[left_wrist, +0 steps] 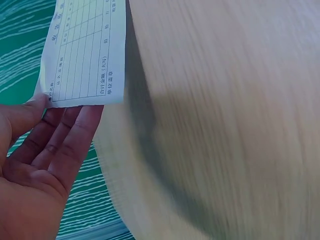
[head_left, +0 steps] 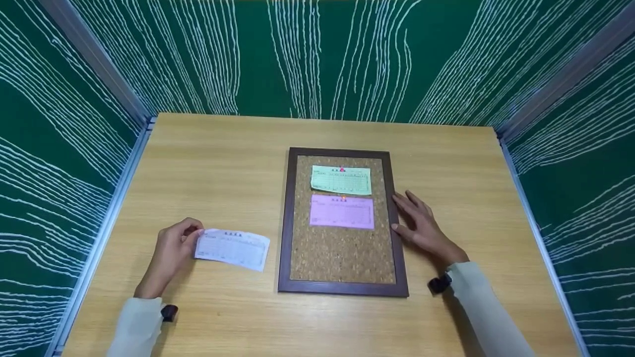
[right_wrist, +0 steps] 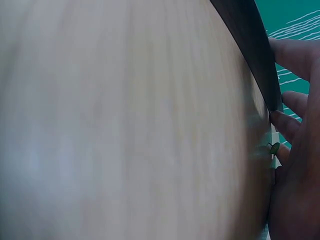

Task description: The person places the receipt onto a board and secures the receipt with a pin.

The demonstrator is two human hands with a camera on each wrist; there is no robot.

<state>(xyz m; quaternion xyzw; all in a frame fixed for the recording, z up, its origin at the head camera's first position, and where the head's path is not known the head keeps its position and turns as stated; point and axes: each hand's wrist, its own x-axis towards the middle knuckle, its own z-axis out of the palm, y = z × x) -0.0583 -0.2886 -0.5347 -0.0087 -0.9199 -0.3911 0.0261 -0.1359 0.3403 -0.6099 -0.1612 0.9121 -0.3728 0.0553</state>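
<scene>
My left hand (head_left: 173, 250) pinches the left end of a pale printed receipt slip (head_left: 233, 249) between thumb and fingers. The slip extends toward the cork board, left of its frame; its ruled table (left_wrist: 82, 60) shows in the left wrist view. My right hand (head_left: 424, 228) touches the right side of the dark-framed cork board (head_left: 342, 258), fingers spread along the edge. In the right wrist view a small green thing (right_wrist: 274, 148) shows by those fingers. A green slip (head_left: 341, 181) is pinned high on the cork with a red pushpin (head_left: 342, 169). Below it hangs a purple slip (head_left: 341, 213) with an orange pushpin (head_left: 344, 198).
The board lies flat on a light wooden table (head_left: 218, 148). Green walls (head_left: 327, 59) with white wavy lines stand behind and on both sides. Metal rails (head_left: 106, 233) run along the table's sides. Each wrist wears a small dark camera (head_left: 169, 313).
</scene>
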